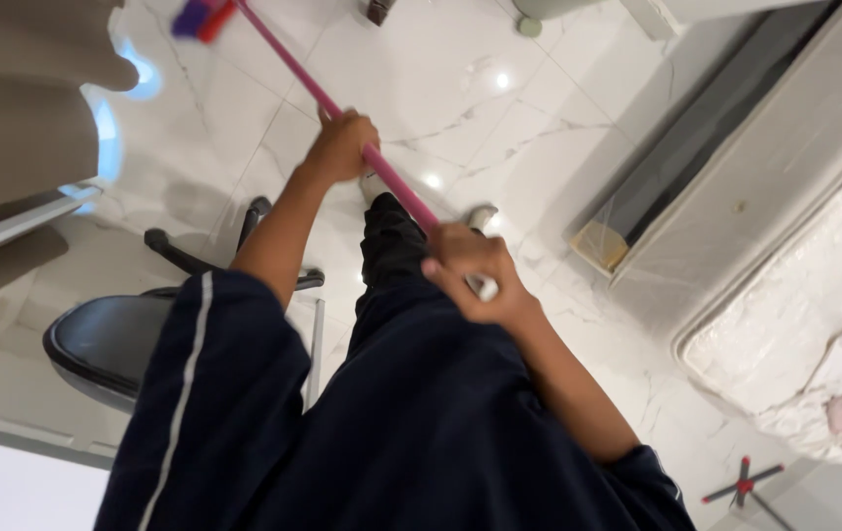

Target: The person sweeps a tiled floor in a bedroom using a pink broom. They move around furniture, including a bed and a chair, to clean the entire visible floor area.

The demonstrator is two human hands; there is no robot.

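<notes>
A dark-sleeved person is looking down over both arms, w/ the right hand (475, 275) wrapping tight round the white end cap of a pink broom handle (342, 128) and the left hand (340, 147) clenching the shaft further down, toward the head. Beyond that lower grip, the purple-red broom head (200, 18) is resting on the white marble floor (539, 128), nr the curtain (18, 98). A black chair (106, 339) is standing beside the left elbow. Sweeping appears underway; no dirt pile showing, so progress can't be judged.

Pink-handled broom (342, 123), slanted over floor
</notes>
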